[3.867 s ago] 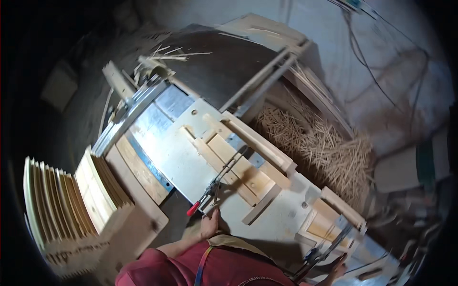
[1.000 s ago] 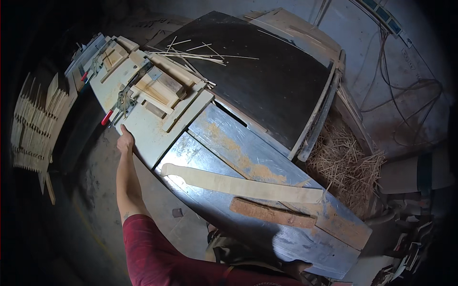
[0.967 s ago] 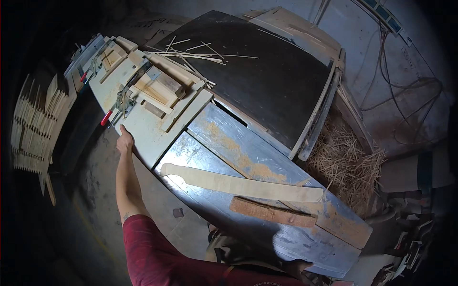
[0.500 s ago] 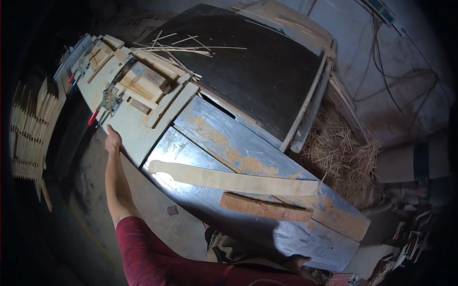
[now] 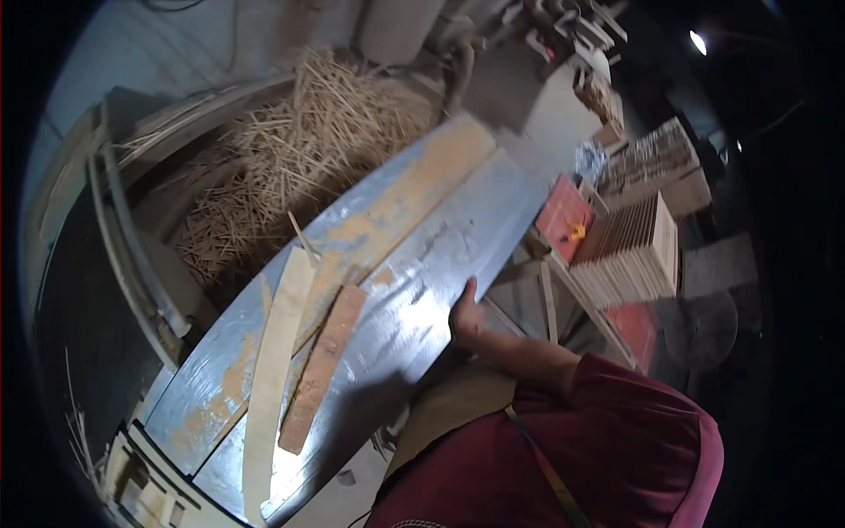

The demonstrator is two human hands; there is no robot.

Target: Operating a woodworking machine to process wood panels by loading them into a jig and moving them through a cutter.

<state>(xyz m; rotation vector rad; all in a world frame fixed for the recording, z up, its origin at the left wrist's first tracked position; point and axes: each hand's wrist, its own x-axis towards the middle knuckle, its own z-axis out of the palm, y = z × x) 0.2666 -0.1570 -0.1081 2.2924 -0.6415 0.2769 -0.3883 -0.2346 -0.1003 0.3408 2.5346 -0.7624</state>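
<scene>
My right hand [image 5: 466, 317] grips the near edge of a shiny metal table [image 5: 449, 233]. Its thumb lies on the top, while the other fingers are hidden by the edge. To the left of that hand, a brown wooden block with a rough surface [image 5: 324, 370] rests on the metal. Beside the block lies a long, pale, slightly curved wooden piece [image 5: 271, 387], and a thin splinter [image 5: 302, 236] sticks out by its far end. My left hand is outside the view.
Sawdust [image 5: 414, 189] streaks the tabletop. Beyond it is a heap of thin wood offcuts [image 5: 308, 141]. On the right, stacked wooden slats [image 5: 629, 251] stand on a red surface [image 5: 563, 216] with a small yellow thing. A wooden jig [image 5: 145, 493] sits at the lower left.
The view has swung to the right, bringing the slat stack into sight. My left hand, earlier at the pale board's edge, has left the view. My right hand stays at the table edge.
</scene>
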